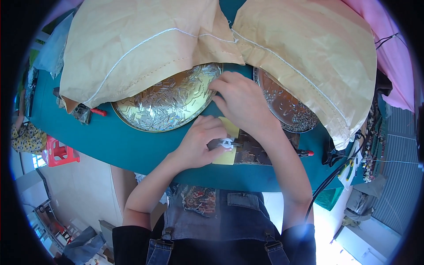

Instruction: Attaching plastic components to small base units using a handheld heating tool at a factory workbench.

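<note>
My left hand is closed, pinching a small white plastic part between thumb and fingers. That part sits over a yellow pad, at the tip of a thin metal piece on a dark worn block. Farther out, my right hand reaches over the right rim of a round gold tray. Its fingertips are bent together at the rim; whether anything tiny lies between them cannot be made out. Many short silvery metal pins are scattered across the tray.
Two large tan paper sheets with white cord, one on the left and one on the right, overhang the trays. A second round tray with small metal bits stands right. Red-tipped pliers and black cables lie on the green table.
</note>
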Demonstrator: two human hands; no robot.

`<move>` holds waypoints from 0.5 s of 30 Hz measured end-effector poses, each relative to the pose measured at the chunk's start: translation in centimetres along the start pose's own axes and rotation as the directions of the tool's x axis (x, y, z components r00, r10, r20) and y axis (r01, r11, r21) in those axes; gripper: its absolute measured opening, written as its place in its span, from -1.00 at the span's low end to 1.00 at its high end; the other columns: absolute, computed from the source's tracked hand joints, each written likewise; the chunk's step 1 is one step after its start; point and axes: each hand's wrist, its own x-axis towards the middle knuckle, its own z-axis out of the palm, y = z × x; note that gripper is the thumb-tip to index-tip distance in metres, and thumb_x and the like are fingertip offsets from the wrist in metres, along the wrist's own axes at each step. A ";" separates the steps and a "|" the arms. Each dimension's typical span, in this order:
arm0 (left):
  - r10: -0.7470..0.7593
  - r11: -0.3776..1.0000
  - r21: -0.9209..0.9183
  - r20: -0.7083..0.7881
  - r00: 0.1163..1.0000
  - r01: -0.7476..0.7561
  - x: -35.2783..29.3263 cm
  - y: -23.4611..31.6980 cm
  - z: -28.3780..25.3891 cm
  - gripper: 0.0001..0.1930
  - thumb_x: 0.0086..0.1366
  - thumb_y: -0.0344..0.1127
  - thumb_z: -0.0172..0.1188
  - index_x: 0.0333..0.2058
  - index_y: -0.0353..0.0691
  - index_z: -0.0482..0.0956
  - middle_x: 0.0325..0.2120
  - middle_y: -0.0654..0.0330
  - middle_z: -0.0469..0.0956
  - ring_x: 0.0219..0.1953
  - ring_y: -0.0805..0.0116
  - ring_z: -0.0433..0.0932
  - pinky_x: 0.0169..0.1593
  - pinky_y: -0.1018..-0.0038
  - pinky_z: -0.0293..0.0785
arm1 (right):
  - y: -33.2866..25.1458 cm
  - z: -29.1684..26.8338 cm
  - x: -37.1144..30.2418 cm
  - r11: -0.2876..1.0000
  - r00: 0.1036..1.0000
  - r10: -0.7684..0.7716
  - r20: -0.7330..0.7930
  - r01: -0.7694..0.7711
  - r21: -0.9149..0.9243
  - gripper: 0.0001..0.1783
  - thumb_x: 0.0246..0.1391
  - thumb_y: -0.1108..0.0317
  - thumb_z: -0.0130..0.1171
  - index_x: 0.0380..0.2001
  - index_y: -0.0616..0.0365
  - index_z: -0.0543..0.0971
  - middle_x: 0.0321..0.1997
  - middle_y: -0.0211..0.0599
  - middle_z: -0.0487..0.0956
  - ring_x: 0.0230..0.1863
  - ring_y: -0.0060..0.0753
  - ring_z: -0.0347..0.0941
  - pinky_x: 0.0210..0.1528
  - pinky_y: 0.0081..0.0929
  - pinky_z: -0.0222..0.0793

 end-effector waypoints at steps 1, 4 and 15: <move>-0.007 1.000 0.000 0.010 1.000 0.007 0.0 -0.1 0.1 -0.77 0.01 -0.37 0.47 -0.37 -0.21 0.58 -0.34 0.23 0.57 -0.23 0.17 0.49 -0.04 0.30 0.34 | 0.1 0.8 0.8 1.000 0.999 -0.016 0.039 0.016 -0.016 -0.78 0.00 0.36 0.37 -0.24 0.13 0.67 -0.20 -0.24 0.60 -0.06 -0.10 0.57 -0.03 -0.18 0.51; -0.013 1.000 0.005 -0.006 1.000 0.013 0.0 0.2 0.4 -0.77 0.01 -0.39 0.45 -0.36 -0.22 0.59 -0.32 0.22 0.57 -0.22 0.16 0.49 -0.05 0.29 0.35 | 0.2 1.9 1.9 0.999 0.995 -0.006 0.103 0.010 -0.046 -0.83 -0.04 0.36 0.39 -0.33 0.14 0.69 -0.24 -0.25 0.61 -0.07 -0.12 0.57 -0.03 -0.18 0.51; -0.018 1.000 0.009 -0.003 1.000 0.018 0.0 0.2 0.6 -0.76 0.00 -0.39 0.43 -0.32 -0.23 0.61 -0.30 0.18 0.55 -0.18 0.15 0.49 -0.02 0.28 0.37 | 0.5 1.8 2.4 0.955 0.940 0.228 0.254 -0.267 0.132 -0.85 -0.04 0.39 0.38 -0.39 0.20 0.66 -0.35 -0.18 0.67 -0.25 -0.15 0.65 -0.15 -0.30 0.54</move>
